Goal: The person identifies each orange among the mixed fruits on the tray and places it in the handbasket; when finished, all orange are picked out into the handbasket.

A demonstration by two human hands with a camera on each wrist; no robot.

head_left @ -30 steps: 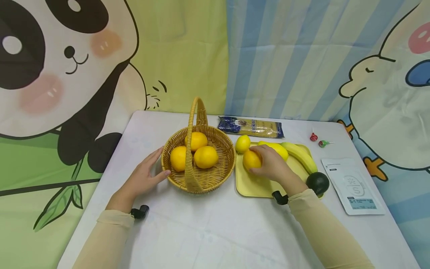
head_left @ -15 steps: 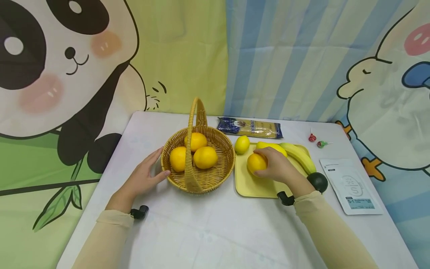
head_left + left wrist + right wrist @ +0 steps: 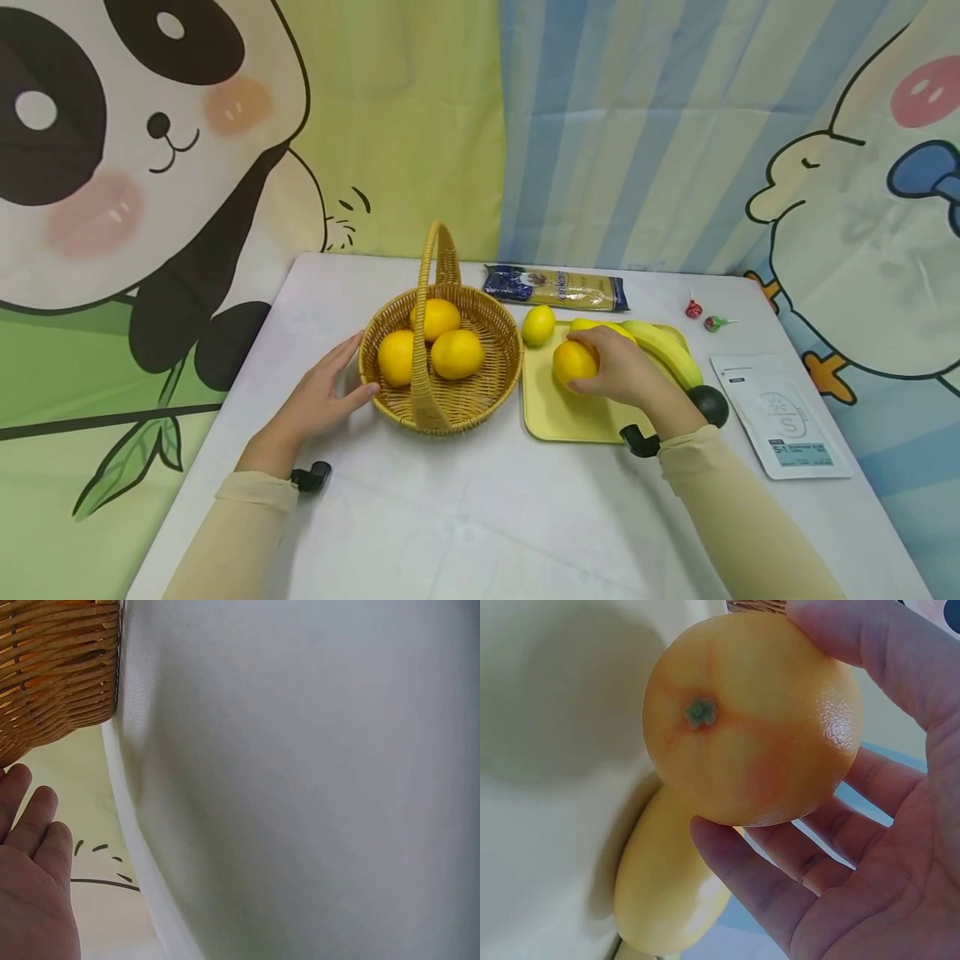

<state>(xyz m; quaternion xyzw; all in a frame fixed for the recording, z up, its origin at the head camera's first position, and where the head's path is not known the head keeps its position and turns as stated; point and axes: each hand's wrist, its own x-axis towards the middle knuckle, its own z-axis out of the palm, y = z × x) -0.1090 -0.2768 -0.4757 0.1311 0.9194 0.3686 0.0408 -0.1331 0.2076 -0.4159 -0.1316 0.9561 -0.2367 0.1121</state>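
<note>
My right hand [image 3: 618, 367] holds an orange [image 3: 576, 364] between thumb and fingers, over the yellow tray [image 3: 558, 421]. Its green stem end faces the camera in the right wrist view, where a smooth yellow oblong fruit [image 3: 667, 877] lies just behind it. A banana [image 3: 667, 354] is on the tray's right part. To the left stands a wicker basket [image 3: 487, 400] with an upright handle and three orange-yellow fruits [image 3: 457, 354] inside. My left hand [image 3: 318, 400] has its thumb and fingertips at the basket's left rim, fingers extended.
A lemon [image 3: 538, 325] sits at the tray's back left corner, and a dark green round fruit [image 3: 708, 406] at its right edge. Behind lies a blue and gold packet [image 3: 557, 287]. Two lollipops [image 3: 693, 309] and a white pouch [image 3: 780, 417] are on the right of the white table [image 3: 450, 517].
My right hand has shifted slightly to the right with the orange, away from the basket and lemon, then barely moved. The left hand stays at the basket. The head view has tilted a little.
</note>
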